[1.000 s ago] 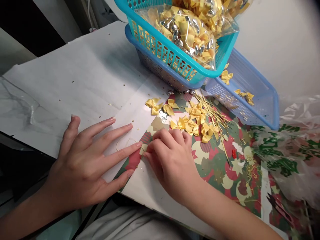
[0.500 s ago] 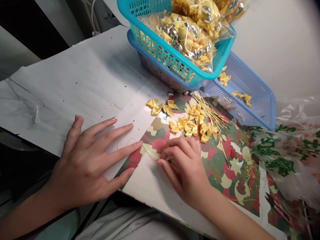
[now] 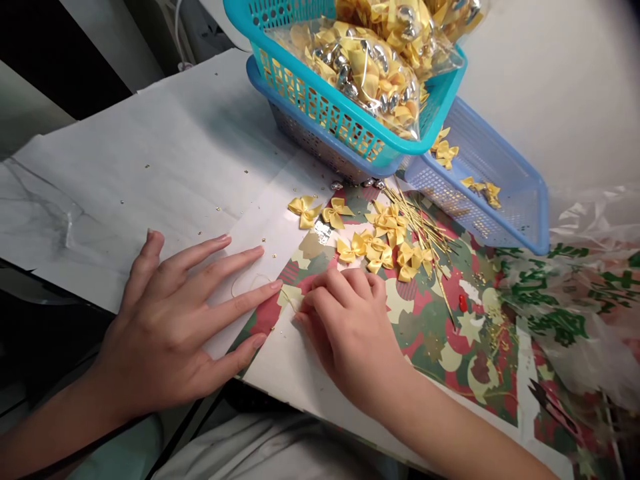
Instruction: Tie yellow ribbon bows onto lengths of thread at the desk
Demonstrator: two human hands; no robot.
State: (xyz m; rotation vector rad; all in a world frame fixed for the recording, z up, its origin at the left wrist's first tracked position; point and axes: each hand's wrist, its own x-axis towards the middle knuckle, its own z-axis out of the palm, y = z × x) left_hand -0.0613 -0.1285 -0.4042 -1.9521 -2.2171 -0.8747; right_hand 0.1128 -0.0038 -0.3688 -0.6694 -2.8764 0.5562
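Observation:
My left hand [image 3: 183, 327] lies flat on the white tabletop with its fingers spread. Close to its fingertips runs a thin gold thread [image 3: 290, 298], part of it curling in a loop under the fingers. The other end goes to my right hand [image 3: 353, 340], whose thumb and forefinger are pinched together on it. The exact grip point is partly hidden by the fingers. Just beyond my right hand are several yellow ribbon bows [image 3: 380, 255]. Beside them lies a bundle of gold twist ties or stems [image 3: 419, 212].
A turquoise basket [image 3: 310, 100], stacked on a blue one, holds clear bags [image 3: 367, 73] of bows and silver beads. Right of it, another blue basket [image 3: 520, 200] has a few bows. A printed plastic bag [image 3: 565, 300] and thread snips [image 3: 555, 410] lie at the right.
My right hand has moved slightly left, nearer my left fingertips, and its fingers have closed in more. My left hand stays spread in place. The view has shifted a little.

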